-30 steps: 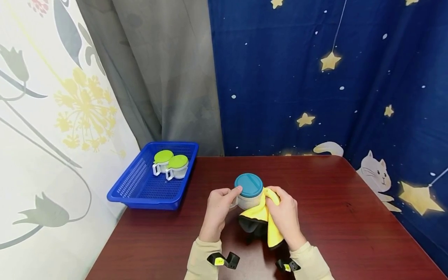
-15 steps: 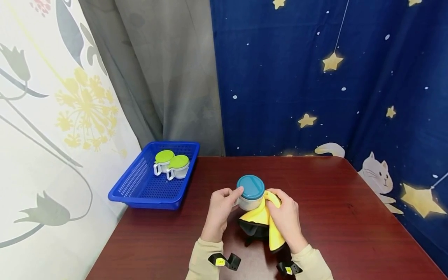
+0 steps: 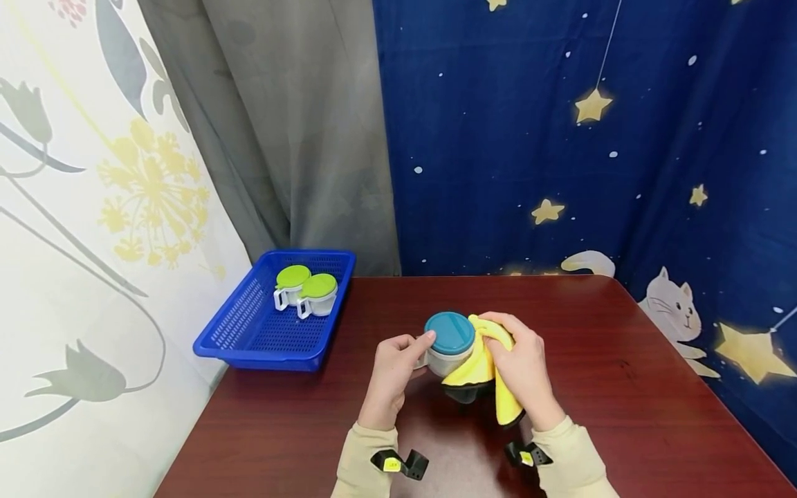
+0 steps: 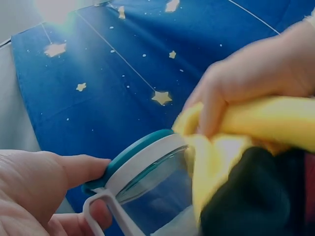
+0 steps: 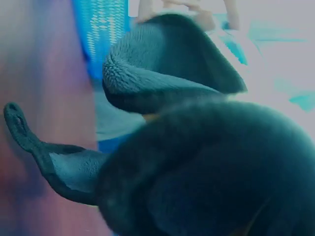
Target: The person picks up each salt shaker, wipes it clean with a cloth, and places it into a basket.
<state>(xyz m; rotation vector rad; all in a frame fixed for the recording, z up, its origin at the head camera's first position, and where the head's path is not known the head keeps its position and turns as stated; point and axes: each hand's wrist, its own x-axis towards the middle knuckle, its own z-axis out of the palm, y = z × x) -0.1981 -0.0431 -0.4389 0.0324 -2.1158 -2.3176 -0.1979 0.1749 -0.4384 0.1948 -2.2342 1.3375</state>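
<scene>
A clear seasoning jar [image 3: 445,363] with a teal lid [image 3: 450,333] is held above the table in my left hand [image 3: 391,380]. The left thumb lies against the lid's edge, and the fingers are at the white handle [image 4: 114,211], as the left wrist view shows. Something whitish is visible low inside the jar. My right hand [image 3: 521,363] grips a yellow cloth [image 3: 476,363] with a dark underside and black edging, which touches the jar's right side. Loose folds of the cloth hang below the hand and fill most of the right wrist view, where the right fingers are hidden.
A blue plastic basket [image 3: 261,360] stands at the left back of the dark red wooden table [image 3: 623,387]. Inside it are two jars with green lids [image 3: 319,285] and white handles. Curtains [image 3: 498,138] hang behind the table.
My right hand and the cloth have moved slightly right and up along the jar's side. The jar has shifted a little to the right, still in my left hand.
</scene>
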